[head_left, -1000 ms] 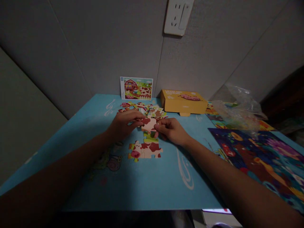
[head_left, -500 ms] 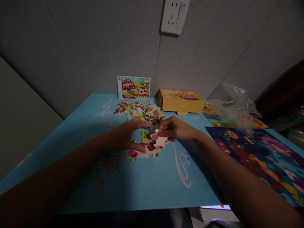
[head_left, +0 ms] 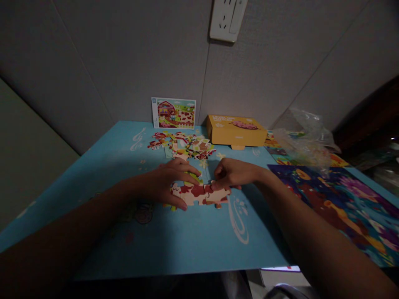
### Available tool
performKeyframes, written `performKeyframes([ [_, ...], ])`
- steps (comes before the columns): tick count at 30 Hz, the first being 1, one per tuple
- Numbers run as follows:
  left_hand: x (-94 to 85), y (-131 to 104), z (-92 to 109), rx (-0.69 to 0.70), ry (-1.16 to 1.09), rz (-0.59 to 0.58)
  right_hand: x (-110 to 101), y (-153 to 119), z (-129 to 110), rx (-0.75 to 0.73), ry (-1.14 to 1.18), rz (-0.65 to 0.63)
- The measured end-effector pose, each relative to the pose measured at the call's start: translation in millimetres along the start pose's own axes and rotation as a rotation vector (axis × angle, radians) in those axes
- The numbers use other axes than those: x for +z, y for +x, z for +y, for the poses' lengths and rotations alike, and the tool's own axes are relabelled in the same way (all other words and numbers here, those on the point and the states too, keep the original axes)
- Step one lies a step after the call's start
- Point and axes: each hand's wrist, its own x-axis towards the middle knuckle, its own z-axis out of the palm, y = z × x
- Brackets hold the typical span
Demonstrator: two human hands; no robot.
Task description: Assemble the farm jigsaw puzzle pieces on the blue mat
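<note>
A light-blue tabletop [head_left: 187, 245] with white swirls and cartoon prints meets a grey panelled wall [head_left: 124, 62], where a white socket plate [head_left: 228, 20] is fixed. Against the wall leans a farm picture card [head_left: 173, 113]; just beside it sits a yellow puzzle box [head_left: 237, 131]. In front of the card lies a heap of loose puzzle pieces [head_left: 187, 145]. On the right, crumpled clear plastic [head_left: 307, 141] partly covers a dark, colourful picture sheet [head_left: 333, 203].

Nearer, between the hands, lies the joined cow section [head_left: 193, 194]. The left hand [head_left: 165, 182] spreads over its left side, thumb and fingers apart. The right hand [head_left: 233, 173], fingers curled, has its thumb on the cow-patterned piece [head_left: 216, 196] at the section's right end; whether it grips it, I cannot tell.
</note>
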Motion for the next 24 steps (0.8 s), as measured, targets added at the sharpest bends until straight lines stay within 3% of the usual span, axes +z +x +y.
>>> performKeyframes([
  [13,-0.9,0.5,0.2,0.003,0.001,-0.012,-0.3,-1.1,-4.7,0.179,-0.093,0.077],
  [24,-2.9,0.8,2.9,-0.010,0.012,-0.029,1.9,-2.4,-7.8,0.170,-0.069,0.073],
])
